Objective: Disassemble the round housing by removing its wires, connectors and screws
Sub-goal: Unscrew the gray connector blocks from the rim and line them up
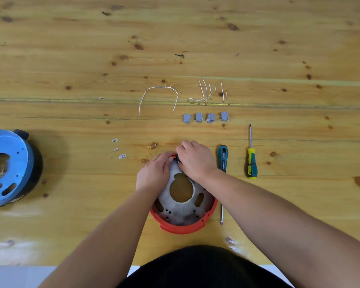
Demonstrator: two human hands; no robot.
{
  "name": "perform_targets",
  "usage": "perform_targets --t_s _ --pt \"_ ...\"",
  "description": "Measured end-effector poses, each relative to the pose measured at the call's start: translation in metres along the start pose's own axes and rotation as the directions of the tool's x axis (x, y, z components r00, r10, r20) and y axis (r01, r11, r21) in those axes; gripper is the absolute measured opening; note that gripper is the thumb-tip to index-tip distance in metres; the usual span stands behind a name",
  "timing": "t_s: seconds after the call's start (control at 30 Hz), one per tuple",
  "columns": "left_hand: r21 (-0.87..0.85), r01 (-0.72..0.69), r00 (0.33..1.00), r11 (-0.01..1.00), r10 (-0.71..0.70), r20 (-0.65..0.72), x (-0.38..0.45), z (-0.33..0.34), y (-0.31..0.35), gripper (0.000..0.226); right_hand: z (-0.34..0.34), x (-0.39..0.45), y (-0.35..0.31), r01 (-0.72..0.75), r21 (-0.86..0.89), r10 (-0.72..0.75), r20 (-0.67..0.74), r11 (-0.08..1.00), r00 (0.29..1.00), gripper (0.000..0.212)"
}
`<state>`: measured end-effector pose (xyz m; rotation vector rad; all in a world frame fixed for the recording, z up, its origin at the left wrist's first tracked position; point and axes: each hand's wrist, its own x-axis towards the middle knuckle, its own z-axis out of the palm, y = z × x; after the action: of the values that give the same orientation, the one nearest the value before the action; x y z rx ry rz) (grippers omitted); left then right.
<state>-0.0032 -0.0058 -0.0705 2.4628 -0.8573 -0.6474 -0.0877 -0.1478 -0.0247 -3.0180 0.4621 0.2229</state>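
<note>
The round housing (183, 208) has a red rim and a grey inner plate with a large centre hole. It lies on the wooden table in front of me. Both hands meet at its far edge. My left hand (154, 173) holds that edge, fingers closed near a small orange and black part (173, 156). My right hand (195, 161) is closed over the same spot and hides what it grips. White wires (158, 96) and short wire pieces (210, 92) lie farther back. Several grey connectors (205, 117) sit in a row.
A blue and black round housing (8, 169) stands at the left edge. A teal screwdriver (222, 161) lies right of my right hand, a yellow-teal screwdriver (251, 159) further right. Small white label pieces (119, 149) lie left of the red housing.
</note>
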Motion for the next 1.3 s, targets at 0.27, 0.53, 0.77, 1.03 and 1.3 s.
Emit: perform_targets --t_s 0.27,0.53,0.77,1.03,1.3 --pt "0.008 -0.015 1.000 1.000 0.015 0.017 0.000 0.000 0.000 0.035 0.009 0.003 0.005 0.026 0.075 -0.024 -0.033 0.997 0.999 0.020" --pt "0.043 -0.070 0.996 0.997 0.067 0.055 0.000 -0.007 0.004 0.038 0.017 -0.023 0.029 -0.201 0.695 0.168 0.115 0.690 0.979 0.035" --pt "0.153 -0.325 0.944 0.933 0.313 0.101 0.007 -0.011 0.021 0.041 0.029 -0.027 0.023 -0.247 0.725 0.310 0.049 0.643 0.950 0.019" --pt "0.189 -0.339 0.941 0.922 0.333 0.064 0.023 -0.004 0.031 0.029 0.034 -0.027 0.022 -0.265 0.766 0.385 0.024 0.586 0.922 0.009" --pt "0.215 -0.308 0.946 0.927 0.322 -0.033 0.021 0.003 0.036 0.017 0.036 -0.027 0.024 -0.315 0.818 0.434 0.090 0.482 0.897 0.012"
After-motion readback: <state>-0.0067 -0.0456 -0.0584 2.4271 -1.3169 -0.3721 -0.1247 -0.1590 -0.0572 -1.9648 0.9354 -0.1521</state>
